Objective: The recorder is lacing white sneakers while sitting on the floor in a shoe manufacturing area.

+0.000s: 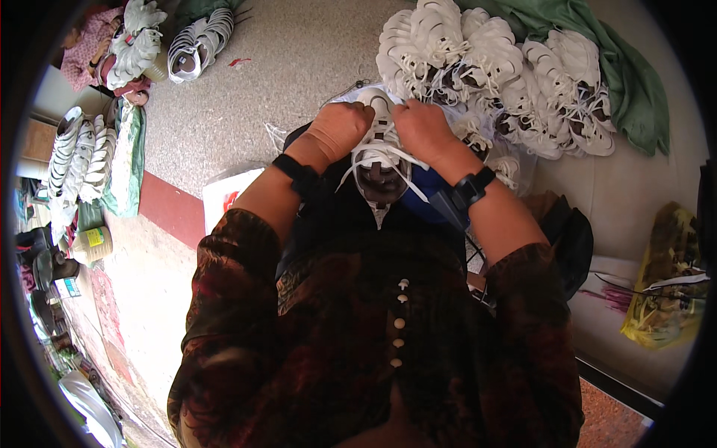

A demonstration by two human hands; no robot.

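Note:
A white shoe upper (pixel 382 136) lies over my lap, its rounded toe pointing away from me and its dark lining showing at the near opening. White laces (pixel 381 155) cross its front, and their loose ends hang down on both sides near the opening. My left hand (pixel 341 128) is closed at the upper's left edge near the toe. Opposite it, my right hand (pixel 424 132) is closed at the right edge. Curled fingers hide exactly what each hand pinches there, whether only the edge or a lace too. Both wrists wear black bands.
A large heap of laced white shoe uppers (pixel 515 75) lies at the far right beside green cloth (pixel 635 89). More stacked uppers (pixel 200 43) sit at the far left, near another person in a pink sleeve (pixel 81 63). A yellow bag (pixel 665 299) stands at right.

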